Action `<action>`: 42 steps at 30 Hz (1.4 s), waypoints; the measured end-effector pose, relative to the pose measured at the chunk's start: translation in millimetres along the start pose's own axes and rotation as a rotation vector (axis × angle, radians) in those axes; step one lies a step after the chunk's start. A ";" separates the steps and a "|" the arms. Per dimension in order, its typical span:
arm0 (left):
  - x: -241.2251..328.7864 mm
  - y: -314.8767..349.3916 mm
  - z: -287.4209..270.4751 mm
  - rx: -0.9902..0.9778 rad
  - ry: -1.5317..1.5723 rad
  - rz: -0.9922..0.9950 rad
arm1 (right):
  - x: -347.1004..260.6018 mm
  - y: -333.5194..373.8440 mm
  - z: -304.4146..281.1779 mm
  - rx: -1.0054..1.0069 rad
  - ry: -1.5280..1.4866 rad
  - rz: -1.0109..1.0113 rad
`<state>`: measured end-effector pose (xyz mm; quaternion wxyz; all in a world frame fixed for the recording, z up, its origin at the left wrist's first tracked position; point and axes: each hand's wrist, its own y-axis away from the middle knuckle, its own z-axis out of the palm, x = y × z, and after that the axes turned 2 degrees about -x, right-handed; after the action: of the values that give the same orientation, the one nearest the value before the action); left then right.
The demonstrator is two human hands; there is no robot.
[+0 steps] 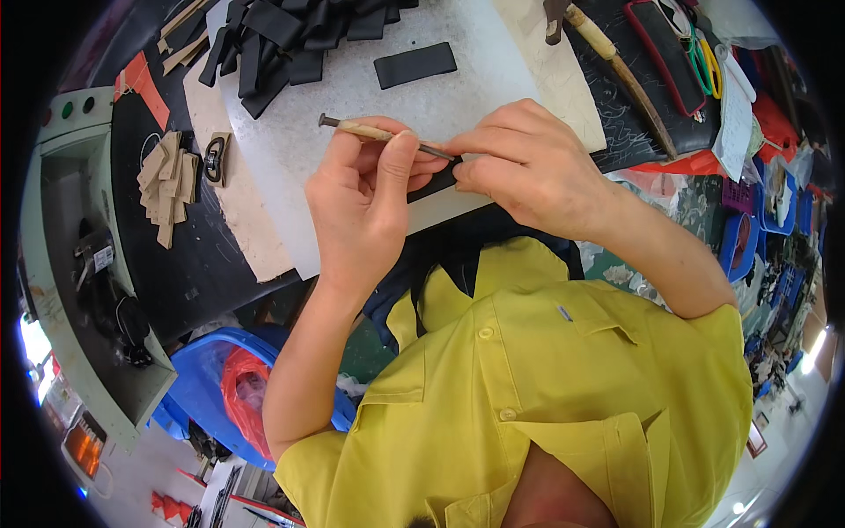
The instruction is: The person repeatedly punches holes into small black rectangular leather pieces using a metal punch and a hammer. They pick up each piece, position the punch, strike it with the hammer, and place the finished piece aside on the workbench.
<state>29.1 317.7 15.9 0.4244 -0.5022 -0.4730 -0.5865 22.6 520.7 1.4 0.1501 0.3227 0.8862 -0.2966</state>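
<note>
My left hand (365,198) is closed around a slim metal rod tool (366,131) with a flat, nail-like head and a tan-wrapped middle. Its thin dark end points right, toward the fingertips of my right hand (537,167). That hand pinches the end of a black strip (431,184), right beside the rod's tip. Part of the strip is hidden under the fingers, so I cannot tell whether the tip touches it. Beyond both hands, a single flat black strip (415,65) lies on the whitish board (480,84).
A heap of black strips (304,35) covers the board's far left. Tan pieces (167,187) and a black buckle-like part (214,158) lie to the left. A hammer (607,48) and a red-edged black case (666,57) are at the far right. A blue tub (198,374) stands below the table.
</note>
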 end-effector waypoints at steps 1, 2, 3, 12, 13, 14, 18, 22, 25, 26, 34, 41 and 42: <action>-1.4 0.7 -0.9 -0.009 0.003 0.020 | -0.6 0.3 1.0 0.020 -0.016 0.011; -3.1 1.6 -1.7 -0.019 0.006 0.041 | -1.2 0.5 1.8 0.039 -0.031 0.022; -4.3 2.4 -2.3 -0.028 0.009 0.062 | -1.5 0.5 2.0 0.042 -0.032 0.036; -8.5 5.3 -1.3 -0.043 -0.207 0.158 | -0.4 1.8 2.9 0.057 -0.033 0.057; -9.3 5.1 -1.1 -0.041 -0.217 0.174 | -0.3 1.8 3.0 0.057 -0.031 0.054; -10.0 4.8 -0.3 -0.039 -0.227 0.189 | -0.2 2.0 3.0 0.057 -0.029 0.051; -13.8 3.6 0.6 -0.042 -0.381 0.324 | -0.4 2.8 0.7 0.053 -0.027 0.059; -19.0 4.8 4.1 0.026 -0.459 0.402 | 10.2 1.7 -19.8 0.029 -0.122 0.155; -24.5 4.2 6.6 0.084 -0.543 0.540 | 56.9 15.7 -57.1 0.235 -0.114 0.475; -24.2 5.9 7.2 0.088 -0.590 0.548 | 66.2 18.9 -70.0 0.247 -0.024 0.623; -15.7 4.4 11.5 0.049 -0.770 0.687 | 109.8 53.9 -56.9 0.225 0.467 0.736; -12.6 7.9 12.7 0.023 -0.910 0.752 | -4.6 13.9 -123.6 -0.066 0.210 0.552; -11.7 7.2 13.5 0.024 -0.913 0.763 | -19.9 7.8 -128.1 -0.178 0.206 0.485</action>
<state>40.2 329.8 5.9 0.3646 -0.8332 -0.4003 -0.1118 33.1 595.7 106.9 0.1537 0.5392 0.8163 -0.1387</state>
